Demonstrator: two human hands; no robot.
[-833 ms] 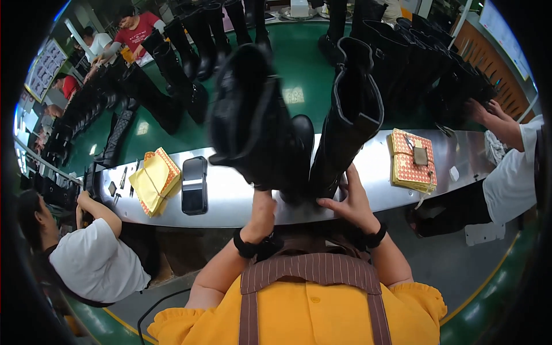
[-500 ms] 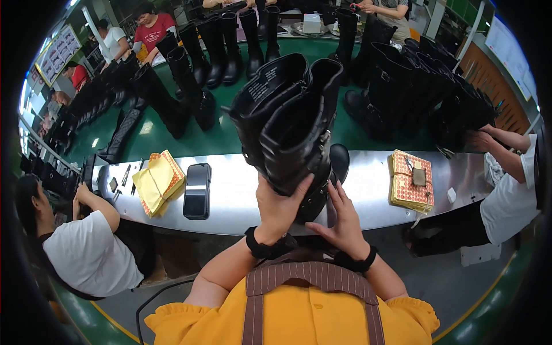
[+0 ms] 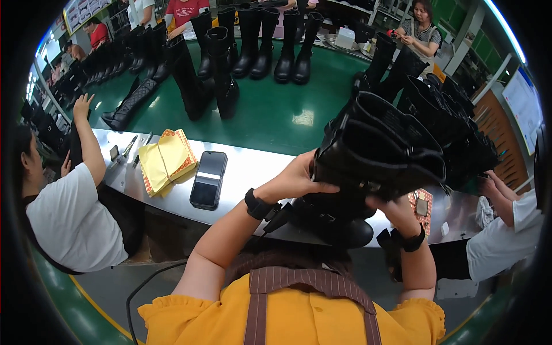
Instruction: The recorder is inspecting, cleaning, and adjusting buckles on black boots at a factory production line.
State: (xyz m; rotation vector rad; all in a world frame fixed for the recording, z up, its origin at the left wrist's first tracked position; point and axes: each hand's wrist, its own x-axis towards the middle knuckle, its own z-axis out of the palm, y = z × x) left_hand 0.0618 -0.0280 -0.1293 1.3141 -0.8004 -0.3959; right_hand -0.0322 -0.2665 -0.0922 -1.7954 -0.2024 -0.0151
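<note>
A pair of black leather boots (image 3: 379,149) is tilted over the front edge of the bench, its shaft openings facing up and to the right. Buckled straps show on the shafts, and one rounded toe (image 3: 352,233) points toward me. My left hand (image 3: 303,177) grips the left side of the shafts, thumb across the front. Below the shafts on the right, my right hand (image 3: 399,211) holds the boots from underneath, its fingertips partly hidden by the leather. Both wrists wear black bands.
A phone (image 3: 208,179) and a tied stack of yellow paper sheets (image 3: 167,158) lie on the metal bench edge (image 3: 247,164). Another stack of labels (image 3: 422,208) is partly covered by the boots. Black boots (image 3: 250,43) stand on the green table (image 3: 264,112). Co-workers sit on both sides.
The boots have swung right and tipped over, toe now toward me. My right hand has gone from lying along the boot's side to under the shafts. The left co-worker has raised a hand.
</note>
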